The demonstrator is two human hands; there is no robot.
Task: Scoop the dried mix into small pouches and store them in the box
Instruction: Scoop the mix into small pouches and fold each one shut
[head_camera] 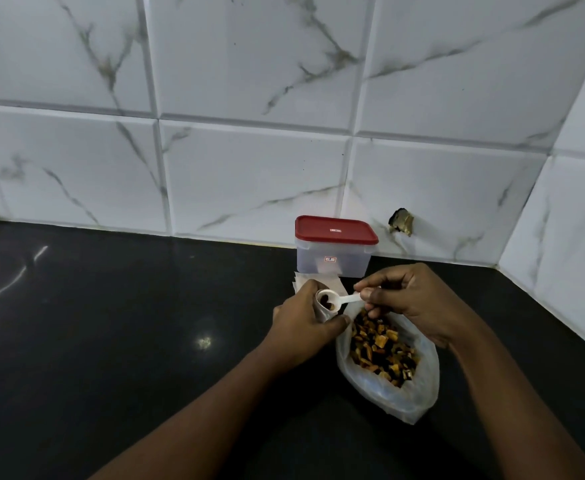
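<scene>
Two hands work over the black surface (pixel 111 341). The left hand (pixel 301 320) is curled round a small pouch (pixel 323 315), mouth up. The right hand (pixel 412 299) pinches the handle of a white spoon (pixel 344 299), whose bowl is at the pouch mouth, some mix in it. Dried mix (pixel 384 348) sits in an open clear bag (pixel 421 393) just right of the pouch. The box (pixel 332 261), red lid on, stands far by the tiled wall. Spare pouches (pixel 299 279) lie just near of it.
</scene>
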